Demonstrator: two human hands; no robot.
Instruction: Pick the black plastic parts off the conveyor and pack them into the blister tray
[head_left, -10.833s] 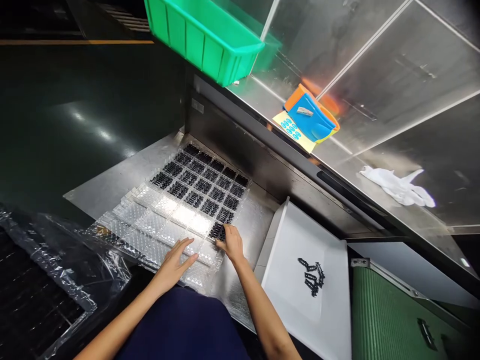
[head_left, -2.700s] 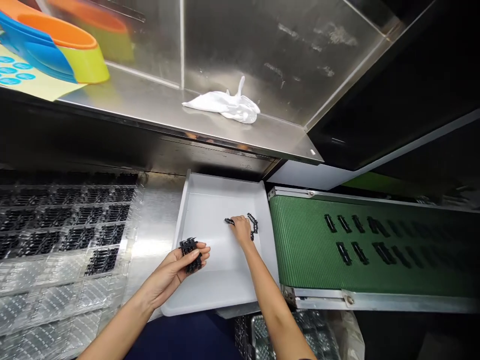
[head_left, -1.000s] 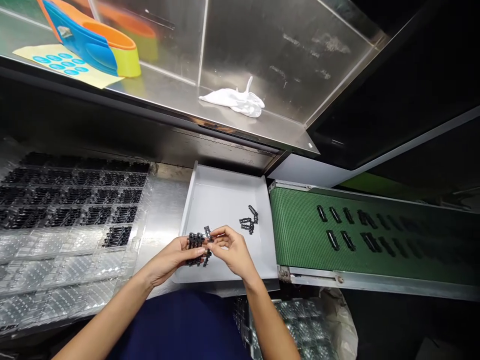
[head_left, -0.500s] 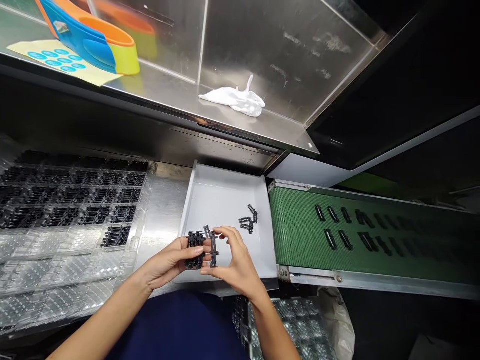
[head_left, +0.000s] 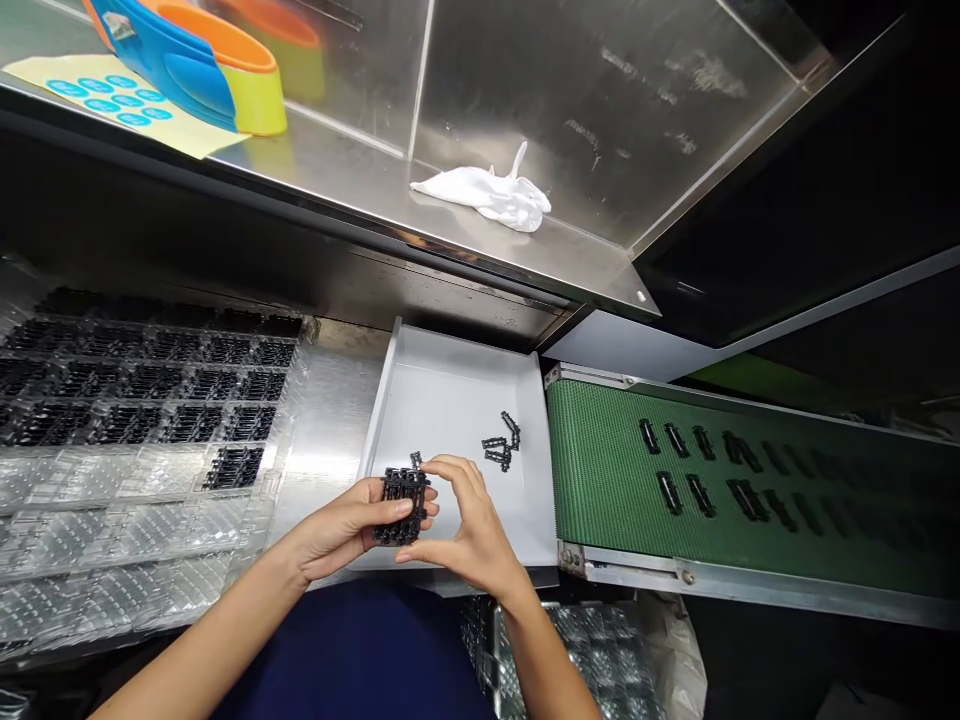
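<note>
In the head view my left hand (head_left: 352, 520) grips a row of slim black plastic parts (head_left: 402, 508), its thumb across their front. My right hand (head_left: 469, 520) is at the right side of this bunch, forefinger at the top end and thumb at the bottom end of the outermost part. That part now sits against the others. Beneath both hands is a white tray (head_left: 442, 400). Several loose black parts (head_left: 501, 442) lie in its right half, and another shows just above the held bunch.
On the left, a clear plastic blister tray (head_left: 150, 500) carries black parts in its far pockets. To the right, a green conveyor belt (head_left: 600, 460) bears two rows of parts. A steel shelf above holds a white glove-like item (head_left: 487, 195) and a blue, orange and yellow tape dispenser (head_left: 202, 80).
My right hand has moved left, bringing its single part up against the bunch in my left hand. The gap between them has closed. The view has shifted slightly.
</note>
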